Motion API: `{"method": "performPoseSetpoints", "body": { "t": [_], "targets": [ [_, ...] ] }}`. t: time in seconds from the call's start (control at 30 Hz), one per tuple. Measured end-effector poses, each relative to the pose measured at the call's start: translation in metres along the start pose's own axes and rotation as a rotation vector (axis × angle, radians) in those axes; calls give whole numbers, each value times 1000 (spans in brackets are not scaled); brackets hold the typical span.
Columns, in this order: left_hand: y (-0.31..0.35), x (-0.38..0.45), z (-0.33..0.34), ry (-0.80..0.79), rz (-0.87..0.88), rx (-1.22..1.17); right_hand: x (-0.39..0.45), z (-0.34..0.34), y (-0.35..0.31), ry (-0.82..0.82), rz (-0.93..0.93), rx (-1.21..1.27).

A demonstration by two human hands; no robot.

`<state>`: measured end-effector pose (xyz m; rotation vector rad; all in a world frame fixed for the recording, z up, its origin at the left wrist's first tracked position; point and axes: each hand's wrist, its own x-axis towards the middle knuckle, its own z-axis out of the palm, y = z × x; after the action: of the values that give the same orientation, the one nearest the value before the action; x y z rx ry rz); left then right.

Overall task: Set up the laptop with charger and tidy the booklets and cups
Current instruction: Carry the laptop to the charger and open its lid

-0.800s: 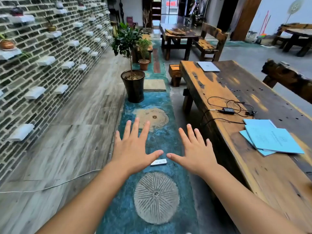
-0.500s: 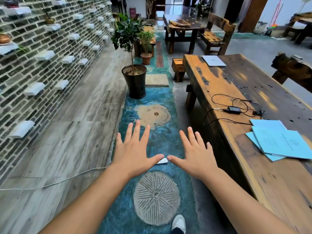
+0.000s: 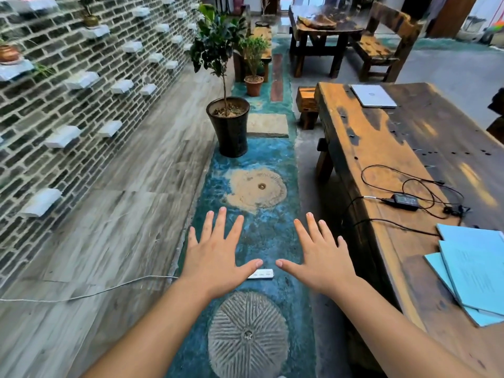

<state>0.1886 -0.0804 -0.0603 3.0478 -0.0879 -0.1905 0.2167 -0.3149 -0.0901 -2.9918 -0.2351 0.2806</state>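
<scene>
Closed silver laptop (image 3: 373,95) now nearer, far beyond spread fingertips; left hand (image 3: 215,257) and right hand (image 3: 319,259) splayed, empty (approach under way, nothing grasped).

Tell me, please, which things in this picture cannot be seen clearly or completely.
- Blue booklets: head view, cut off by the right edge; cover print too small to read.
- Power strip on the floor: partly hidden behind the left hand.
- Charger cable: drops over the table edge; its end is hidden.
- Cups: none in view.
- Laptop: closed; ports too small to see.
</scene>
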Motion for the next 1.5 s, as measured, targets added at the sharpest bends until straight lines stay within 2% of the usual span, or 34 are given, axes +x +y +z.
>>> {"method": "performPoseSetpoints", "body": {
  "t": [0.3, 0.7, 1.03, 1.27, 1.5],
  "targets": [
    [-9, 76, 9, -53, 1, -33, 75, 2, 12, -113, 0, -12],
    [-60, 250, -4, -39, 105, -18, 224, -17, -13, -115, 34, -27],
    [-93, 347, -17, -73, 141, -8, 312, -17, -21, -136, 89, 20],
    [-80, 429, -11, -100, 125, 3, 389, -25, 7, -131, 65, 64],
    [-40, 554, -10, -124, 79, 16, 512, -32, 75, -138, -17, 78]
  ]
}}
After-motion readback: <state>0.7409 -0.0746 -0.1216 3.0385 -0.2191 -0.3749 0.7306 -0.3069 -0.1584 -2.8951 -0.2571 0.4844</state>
